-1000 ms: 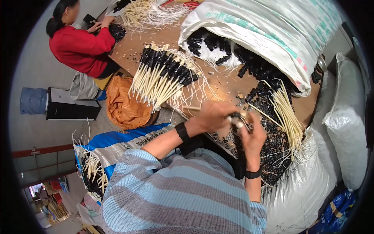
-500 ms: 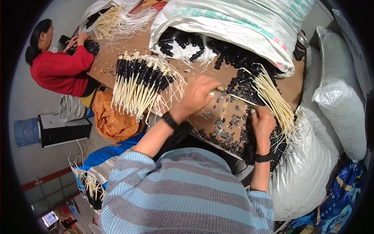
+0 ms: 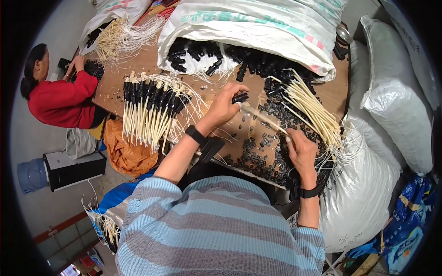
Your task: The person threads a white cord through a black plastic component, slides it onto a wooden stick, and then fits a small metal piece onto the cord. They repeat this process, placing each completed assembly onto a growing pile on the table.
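My left hand [image 3: 223,105] is closed around a short black ribbed plastic sleeve [image 3: 240,98] above the table. A thin cream tube [image 3: 271,123] slants between my hands, blurred by motion along its upper part. Its lower right end is pinched in my right hand [image 3: 302,150]. The tube's other end lies close to the black sleeve, but I cannot tell whether it is inside. To the right rests a bundle of similar cream tubes [image 3: 315,108] with white wires. At left lies a row of cream tubes fitted with black sleeves [image 3: 149,108].
Small dark clips [image 3: 262,154] are strewn over the brown table [image 3: 209,85]. An open white woven sack [image 3: 248,34] spills black sleeves [image 3: 251,60] at the back. Full white sacks [image 3: 366,184] stand at the right. A person in red [image 3: 64,101] works at the far left.
The whole view has shifted a little. The black sleeve now shows in my left hand, and the cream tube tilts more steeply between both hands.
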{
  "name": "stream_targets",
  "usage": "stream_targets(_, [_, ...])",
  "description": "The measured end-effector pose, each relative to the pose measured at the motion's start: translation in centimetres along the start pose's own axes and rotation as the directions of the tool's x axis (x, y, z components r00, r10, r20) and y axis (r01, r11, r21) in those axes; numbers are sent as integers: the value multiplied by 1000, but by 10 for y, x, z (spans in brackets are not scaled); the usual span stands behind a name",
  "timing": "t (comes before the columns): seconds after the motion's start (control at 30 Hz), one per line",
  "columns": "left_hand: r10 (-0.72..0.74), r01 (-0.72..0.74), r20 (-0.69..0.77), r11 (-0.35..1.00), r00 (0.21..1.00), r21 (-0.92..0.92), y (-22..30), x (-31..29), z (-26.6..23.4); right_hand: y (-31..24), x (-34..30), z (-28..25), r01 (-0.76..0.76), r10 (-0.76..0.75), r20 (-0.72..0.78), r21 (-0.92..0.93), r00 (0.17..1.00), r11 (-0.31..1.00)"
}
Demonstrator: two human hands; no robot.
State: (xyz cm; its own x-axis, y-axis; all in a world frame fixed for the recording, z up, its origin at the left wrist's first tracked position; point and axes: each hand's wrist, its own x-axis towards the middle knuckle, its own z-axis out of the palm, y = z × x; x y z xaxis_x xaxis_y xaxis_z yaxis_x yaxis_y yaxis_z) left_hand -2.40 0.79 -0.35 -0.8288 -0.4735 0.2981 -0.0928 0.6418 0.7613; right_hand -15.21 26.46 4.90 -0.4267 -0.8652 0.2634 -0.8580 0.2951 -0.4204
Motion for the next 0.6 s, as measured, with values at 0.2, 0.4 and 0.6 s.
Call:
stream_targets(0.2, [-283, 333, 176, 810, 943, -483, -4, -22, -20, -22, -2, 7, -223, 266, -40, 433, 963, 873])
stream_targets(0.4, [-33, 94, 180, 936, 983, -341, -6, -28, -29, -23, -7, 8, -36, 50, -31, 359, 998, 933])
stream_targets(0.6, [158, -329, 503, 904, 850, 272, 53, -26, -19, -42, 5, 26, -106, 113, -40, 153, 993, 982])
